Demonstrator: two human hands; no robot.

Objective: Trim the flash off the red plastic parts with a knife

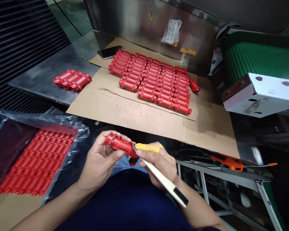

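The left grip (98, 163) presses around a red plastic part (119, 144), the right grip (157, 165) pinches a cream-handled knife (162, 179) — one slip of this close blade could cut skin.

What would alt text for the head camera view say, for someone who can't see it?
The left hand holds a red molded plastic part; the right hand, wearing a yellow finger cot, holds a white-handled knife against it. Rows of matching parts lie on cardboard ahead.
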